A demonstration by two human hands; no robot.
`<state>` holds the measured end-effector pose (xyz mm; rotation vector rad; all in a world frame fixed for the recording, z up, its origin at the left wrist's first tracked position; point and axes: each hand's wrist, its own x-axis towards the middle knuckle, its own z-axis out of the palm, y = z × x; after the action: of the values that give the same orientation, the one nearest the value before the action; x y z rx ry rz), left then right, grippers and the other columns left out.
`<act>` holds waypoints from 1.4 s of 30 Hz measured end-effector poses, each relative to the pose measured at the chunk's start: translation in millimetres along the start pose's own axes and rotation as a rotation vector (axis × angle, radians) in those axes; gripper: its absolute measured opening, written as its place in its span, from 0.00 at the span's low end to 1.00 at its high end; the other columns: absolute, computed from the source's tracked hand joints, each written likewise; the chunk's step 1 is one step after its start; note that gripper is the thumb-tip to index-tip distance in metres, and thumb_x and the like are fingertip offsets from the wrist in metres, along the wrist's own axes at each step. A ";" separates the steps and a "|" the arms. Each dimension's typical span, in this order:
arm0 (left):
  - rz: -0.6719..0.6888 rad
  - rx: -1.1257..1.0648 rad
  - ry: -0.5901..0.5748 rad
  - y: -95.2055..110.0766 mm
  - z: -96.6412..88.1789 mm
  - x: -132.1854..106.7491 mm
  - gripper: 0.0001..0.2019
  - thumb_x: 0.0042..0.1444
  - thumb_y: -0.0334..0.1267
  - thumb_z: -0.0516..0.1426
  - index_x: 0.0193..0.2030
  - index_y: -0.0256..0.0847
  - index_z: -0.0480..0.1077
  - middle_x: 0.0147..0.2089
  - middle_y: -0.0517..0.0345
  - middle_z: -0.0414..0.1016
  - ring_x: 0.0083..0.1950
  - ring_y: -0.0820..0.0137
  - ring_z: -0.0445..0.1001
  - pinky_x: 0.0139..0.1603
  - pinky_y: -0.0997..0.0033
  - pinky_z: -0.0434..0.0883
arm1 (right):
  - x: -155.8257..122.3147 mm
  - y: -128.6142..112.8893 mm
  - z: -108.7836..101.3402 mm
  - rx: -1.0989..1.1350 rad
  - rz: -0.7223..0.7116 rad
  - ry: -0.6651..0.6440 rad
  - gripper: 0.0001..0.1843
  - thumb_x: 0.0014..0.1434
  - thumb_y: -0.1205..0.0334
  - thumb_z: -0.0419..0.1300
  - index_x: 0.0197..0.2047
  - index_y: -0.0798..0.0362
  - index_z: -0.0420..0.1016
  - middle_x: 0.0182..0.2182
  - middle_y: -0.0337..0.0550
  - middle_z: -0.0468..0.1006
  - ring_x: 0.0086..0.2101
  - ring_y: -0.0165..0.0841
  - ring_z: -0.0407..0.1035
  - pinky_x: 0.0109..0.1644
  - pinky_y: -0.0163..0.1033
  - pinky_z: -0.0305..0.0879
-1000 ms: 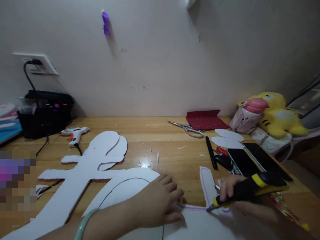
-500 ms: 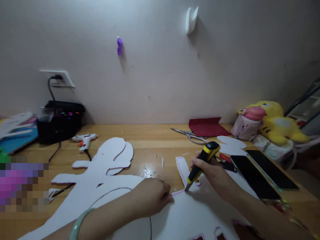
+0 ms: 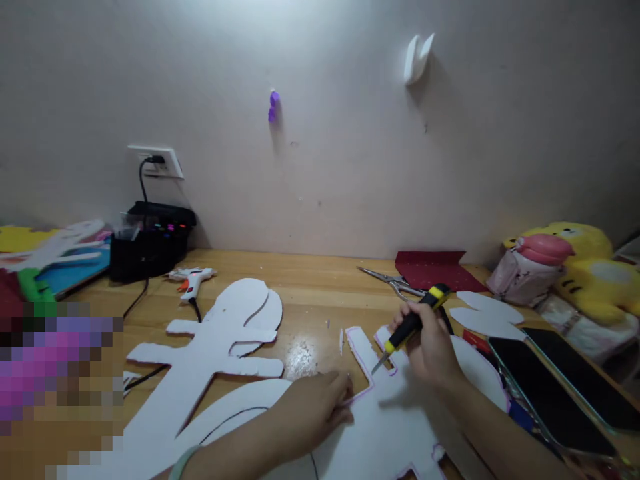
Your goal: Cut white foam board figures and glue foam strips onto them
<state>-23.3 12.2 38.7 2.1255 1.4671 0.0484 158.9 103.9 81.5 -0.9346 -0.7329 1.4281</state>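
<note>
My right hand grips a black and yellow utility knife, tilted to the upper right. Its bare blade points down-left at the inner corner beside a narrow strip of a white board; whether the tip touches cannot be told. Purple lines run along this board's edges. With curled fingers, my left hand holds the board's edge just left of the blade. Further left lies a white cut-out shape with a rounded head and several arm-like strips. A thin white scrap rests on the table near the knife.
Scissors and a dark red folder lie toward the wall. Two phones are at the right, near a pink-lidded bottle and a yellow plush toy. A glue gun and a black box stand left.
The view has shifted to the left. The knife has come out of the purple-lined corner and leans lower, with more blade showing. My left hand keeps its place on the board.
</note>
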 end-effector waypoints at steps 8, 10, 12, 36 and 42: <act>0.220 0.300 0.127 0.0 11.5 -4.7 0.19 0.69 0.37 0.54 0.65 0.51 0.63 0.50 0.52 0.73 0.50 0.57 0.72 0.47 0.60 0.70 | 6.0 -2.0 24.0 -0.129 0.086 -0.239 0.19 0.41 0.55 0.70 0.31 0.49 0.64 0.22 0.31 0.70 0.19 0.26 0.62 0.20 0.31 0.59; 0.298 0.366 0.176 -0.7 14.3 -4.2 0.17 0.70 0.37 0.53 0.63 0.46 0.65 0.50 0.49 0.73 0.51 0.55 0.70 0.52 0.54 0.68 | 3.0 12.0 31.3 -0.239 0.086 -0.325 0.19 0.45 0.50 0.66 0.36 0.49 0.65 0.23 0.31 0.70 0.18 0.25 0.62 0.20 0.31 0.60; 0.352 0.377 0.172 -1.4 16.0 -4.0 0.16 0.69 0.36 0.53 0.62 0.41 0.66 0.51 0.47 0.73 0.51 0.56 0.69 0.53 0.54 0.67 | 3.0 26.0 37.1 -0.346 0.078 -0.385 0.19 0.48 0.47 0.61 0.38 0.49 0.64 0.22 0.29 0.68 0.16 0.24 0.59 0.18 0.31 0.57; 0.396 0.346 0.183 -5.8 12.5 -2.6 0.14 0.68 0.33 0.54 0.58 0.38 0.67 0.48 0.51 0.73 0.47 0.60 0.69 0.45 0.61 0.68 | 30.9 66.9 36.4 -0.721 -0.112 -0.367 0.11 0.55 0.51 0.61 0.32 0.46 0.65 0.18 0.30 0.64 0.18 0.30 0.58 0.22 0.35 0.54; 0.398 0.346 0.181 -5.8 13.1 -2.7 0.15 0.66 0.32 0.55 0.59 0.38 0.67 0.48 0.51 0.73 0.46 0.60 0.69 0.45 0.61 0.68 | 30.2 67.2 37.0 -0.771 -0.171 -0.334 0.10 0.55 0.51 0.59 0.31 0.46 0.65 0.19 0.32 0.64 0.20 0.32 0.59 0.24 0.36 0.55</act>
<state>-25.0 5.9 25.7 2.7355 1.1899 0.1465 95.3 131.8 37.0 -1.1785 -1.6441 1.1600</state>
